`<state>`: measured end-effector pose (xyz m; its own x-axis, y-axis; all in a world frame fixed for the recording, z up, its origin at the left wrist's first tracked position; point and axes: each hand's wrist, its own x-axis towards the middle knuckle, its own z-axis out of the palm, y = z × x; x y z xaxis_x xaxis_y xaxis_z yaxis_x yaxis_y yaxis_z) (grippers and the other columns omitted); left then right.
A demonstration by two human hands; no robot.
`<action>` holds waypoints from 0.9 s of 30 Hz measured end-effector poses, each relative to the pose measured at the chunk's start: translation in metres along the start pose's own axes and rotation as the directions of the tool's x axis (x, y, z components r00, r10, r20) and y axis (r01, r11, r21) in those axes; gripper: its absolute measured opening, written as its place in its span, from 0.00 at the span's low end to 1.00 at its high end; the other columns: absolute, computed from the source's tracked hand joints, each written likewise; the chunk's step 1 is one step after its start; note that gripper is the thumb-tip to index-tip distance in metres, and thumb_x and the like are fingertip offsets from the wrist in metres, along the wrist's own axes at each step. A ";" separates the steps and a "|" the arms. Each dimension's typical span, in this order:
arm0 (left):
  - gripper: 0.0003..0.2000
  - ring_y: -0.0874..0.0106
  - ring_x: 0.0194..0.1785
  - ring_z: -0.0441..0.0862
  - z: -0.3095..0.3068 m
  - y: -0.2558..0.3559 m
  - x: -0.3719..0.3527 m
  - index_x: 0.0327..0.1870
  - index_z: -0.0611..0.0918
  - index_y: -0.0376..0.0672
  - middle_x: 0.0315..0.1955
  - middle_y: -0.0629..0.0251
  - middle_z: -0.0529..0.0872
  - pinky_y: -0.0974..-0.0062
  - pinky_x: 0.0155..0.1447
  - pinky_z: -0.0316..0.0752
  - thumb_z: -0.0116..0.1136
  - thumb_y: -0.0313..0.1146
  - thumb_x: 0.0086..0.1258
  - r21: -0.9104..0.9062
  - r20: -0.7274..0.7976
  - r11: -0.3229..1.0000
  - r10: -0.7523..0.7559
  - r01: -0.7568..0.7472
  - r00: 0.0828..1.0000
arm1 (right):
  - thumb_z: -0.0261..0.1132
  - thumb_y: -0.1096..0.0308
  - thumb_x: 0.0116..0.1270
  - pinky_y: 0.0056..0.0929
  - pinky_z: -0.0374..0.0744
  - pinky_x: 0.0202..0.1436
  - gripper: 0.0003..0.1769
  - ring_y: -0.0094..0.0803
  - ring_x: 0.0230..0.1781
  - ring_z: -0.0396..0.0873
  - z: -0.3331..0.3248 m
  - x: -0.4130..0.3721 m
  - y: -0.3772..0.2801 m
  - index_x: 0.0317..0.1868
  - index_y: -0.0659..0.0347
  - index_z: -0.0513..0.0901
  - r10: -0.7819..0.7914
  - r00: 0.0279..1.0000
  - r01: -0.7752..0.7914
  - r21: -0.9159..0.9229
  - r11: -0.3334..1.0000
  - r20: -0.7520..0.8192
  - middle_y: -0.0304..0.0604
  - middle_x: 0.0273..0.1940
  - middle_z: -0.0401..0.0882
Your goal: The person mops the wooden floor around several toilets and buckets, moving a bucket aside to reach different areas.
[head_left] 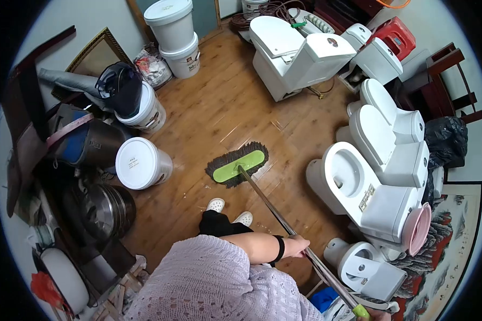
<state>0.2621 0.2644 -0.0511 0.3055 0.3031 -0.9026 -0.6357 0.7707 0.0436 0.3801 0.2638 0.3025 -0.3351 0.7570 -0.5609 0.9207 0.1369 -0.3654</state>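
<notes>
A dust mop with a green plate and dark shaggy fringe lies flat on the wooden floor ahead of my feet. Its metal handle slants back toward the lower right. My left hand, below a black wristband, is closed around the middle of this handle. At the bottom right edge, my right hand is mostly cut off; it grips the handle near its green end. Two white clogs show just behind the mop head.
Several white toilets line the right side, one with a pink basin against its tank. Another toilet stands at the back. On the left are white buckets, metal pots and a dark bag.
</notes>
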 end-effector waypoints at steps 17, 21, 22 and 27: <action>0.04 0.62 0.18 0.73 -0.316 0.110 -0.013 0.25 0.69 0.33 0.17 0.56 0.72 0.60 0.20 0.72 0.48 0.21 0.48 -0.312 -0.455 0.767 0.398 -0.561 0.796 | 0.62 0.55 0.42 0.33 0.71 0.28 0.21 0.44 0.24 0.73 0.171 0.122 -0.137 0.37 0.57 0.75 -0.229 0.961 0.274 -0.446 0.852 0.153 0.51 0.22 0.73; 0.05 0.64 0.19 0.75 -0.362 0.123 -0.036 0.24 0.70 0.30 0.19 0.56 0.74 0.66 0.18 0.72 0.50 0.23 0.48 -0.207 -0.595 0.772 0.388 -0.600 0.704 | 0.61 0.56 0.44 0.33 0.71 0.29 0.21 0.45 0.25 0.73 0.209 0.125 -0.171 0.38 0.57 0.74 -0.228 0.959 0.280 -0.442 0.852 0.169 0.53 0.23 0.73; 0.06 0.65 0.18 0.75 -0.360 0.122 -0.043 0.25 0.71 0.30 0.19 0.56 0.75 0.67 0.18 0.72 0.51 0.23 0.47 -0.221 -0.593 0.773 0.376 -0.594 0.711 | 0.61 0.56 0.44 0.34 0.71 0.29 0.22 0.46 0.25 0.73 0.209 0.122 -0.174 0.40 0.57 0.74 -0.205 0.962 0.266 -0.446 0.854 0.183 0.53 0.23 0.73; 0.07 0.66 0.14 0.75 -0.339 0.086 0.020 0.27 0.68 0.31 0.15 0.56 0.74 0.69 0.13 0.69 0.48 0.24 0.48 -0.142 -0.673 0.867 0.269 -0.477 0.689 | 0.60 0.53 0.45 0.35 0.72 0.28 0.24 0.45 0.24 0.73 0.205 0.100 -0.114 0.42 0.55 0.72 -0.198 0.955 0.272 -0.385 0.882 0.222 0.51 0.22 0.74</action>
<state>-0.0271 0.1470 -0.2106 -0.4377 0.0387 -0.8983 -0.7977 0.4443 0.4078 0.2003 0.1928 0.1362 -0.5462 0.5539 -0.6284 0.7979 0.5723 -0.1891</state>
